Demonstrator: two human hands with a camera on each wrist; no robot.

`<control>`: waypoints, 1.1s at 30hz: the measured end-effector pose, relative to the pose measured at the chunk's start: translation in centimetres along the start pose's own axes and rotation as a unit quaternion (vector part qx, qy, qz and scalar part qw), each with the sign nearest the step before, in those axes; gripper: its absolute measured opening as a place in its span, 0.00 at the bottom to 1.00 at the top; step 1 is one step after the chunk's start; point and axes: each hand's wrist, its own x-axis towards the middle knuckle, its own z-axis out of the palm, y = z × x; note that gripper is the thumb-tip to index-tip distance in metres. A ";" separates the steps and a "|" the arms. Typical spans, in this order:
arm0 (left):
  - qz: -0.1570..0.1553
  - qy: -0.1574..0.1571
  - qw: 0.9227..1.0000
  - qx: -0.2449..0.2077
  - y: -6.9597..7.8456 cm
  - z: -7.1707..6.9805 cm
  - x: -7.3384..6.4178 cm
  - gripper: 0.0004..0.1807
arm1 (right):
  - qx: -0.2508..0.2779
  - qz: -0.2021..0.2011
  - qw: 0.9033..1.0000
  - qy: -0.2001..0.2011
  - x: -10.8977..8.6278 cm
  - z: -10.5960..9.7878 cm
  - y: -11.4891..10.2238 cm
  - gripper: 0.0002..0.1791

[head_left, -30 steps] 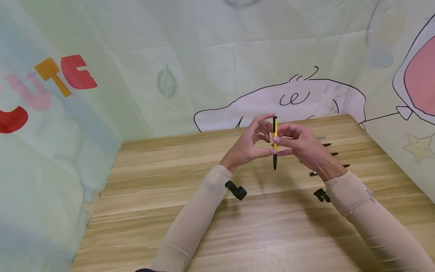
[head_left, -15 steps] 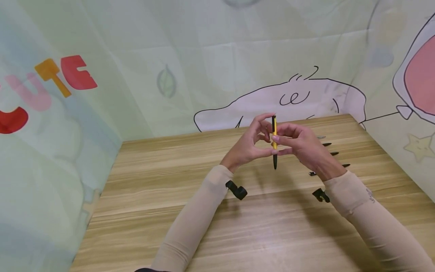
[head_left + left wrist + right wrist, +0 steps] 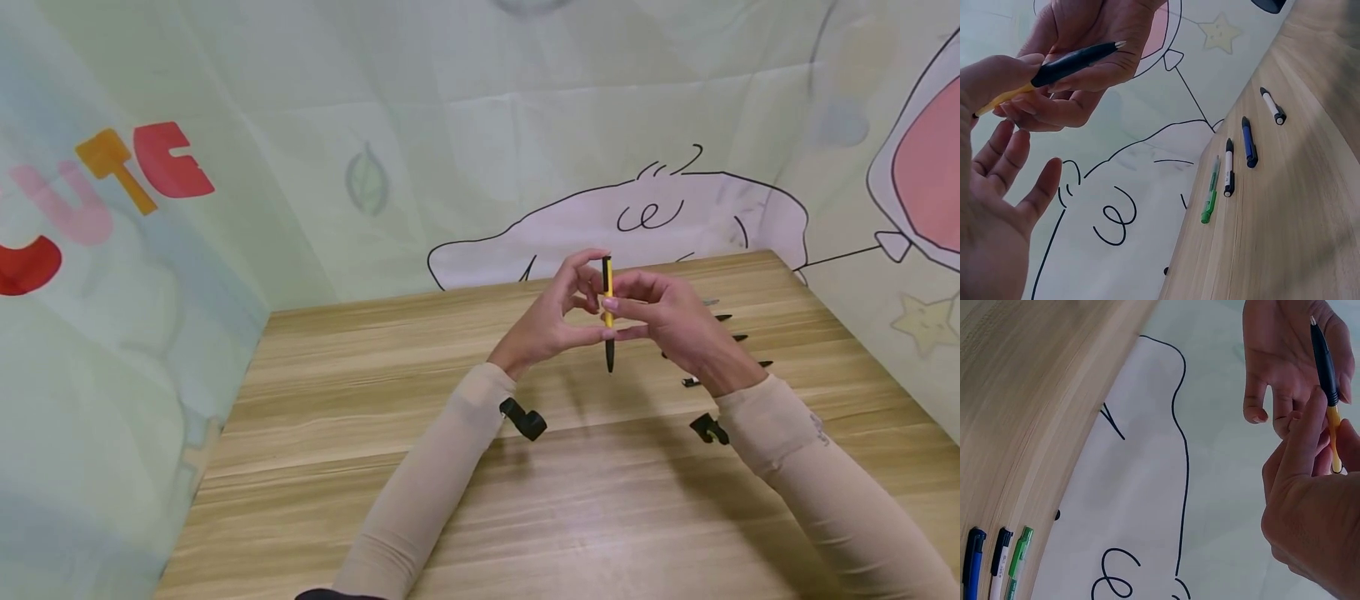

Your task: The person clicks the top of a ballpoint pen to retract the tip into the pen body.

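Note:
A yellow and black ballpoint pen (image 3: 609, 320) is held upright over the table between both hands, its tip pointing down. My left hand (image 3: 542, 323) grips it lengthwise, index fingertip at the top end and thumb against the lower barrel. My right hand (image 3: 678, 325) pinches the middle of the barrel from the other side. The black lower barrel (image 3: 1072, 65) shows in the left wrist view with a pale metal point out. In the right wrist view the pen (image 3: 1324, 362) sticks out past the right fingers, and the left palm (image 3: 1285, 350) stands behind it.
Several pens lie in a row on the wooden table (image 3: 337, 417) at the right: a green one (image 3: 1210, 197), a white one (image 3: 1229, 169), a blue one (image 3: 1249, 144) and another white one (image 3: 1272, 106). A printed cloth (image 3: 450, 167) hangs behind the table.
Both hands keep the same grip and nearly the same place. The pen's lower end has shifted very slightly to the right.

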 end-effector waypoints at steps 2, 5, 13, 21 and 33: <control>-0.004 -0.001 1.000 0.017 0.1 0.0 0.0 0.55 | -0.001 0.002 1.000 0.000 0.0 -0.1 0.0 0.14; -0.009 0.002 0.999 0.034 0.2 -0.1 -0.1 0.57 | -0.012 0.005 1.000 -0.005 0.0 -0.3 0.0 0.13; -0.006 0.004 0.999 0.039 0.8 -1.0 -0.7 0.55 | -0.054 0.004 0.998 -0.021 -0.2 -0.6 0.2 0.11; -0.003 0.016 0.998 0.057 1.3 -3.0 -2.5 0.53 | -0.094 0.010 0.996 -0.006 -0.8 -1.5 0.2 0.15; -0.038 0.033 0.998 0.046 5.0 -5.8 -5.8 0.41 | -0.167 0.007 0.985 -0.042 -2.6 -4.0 0.6 0.19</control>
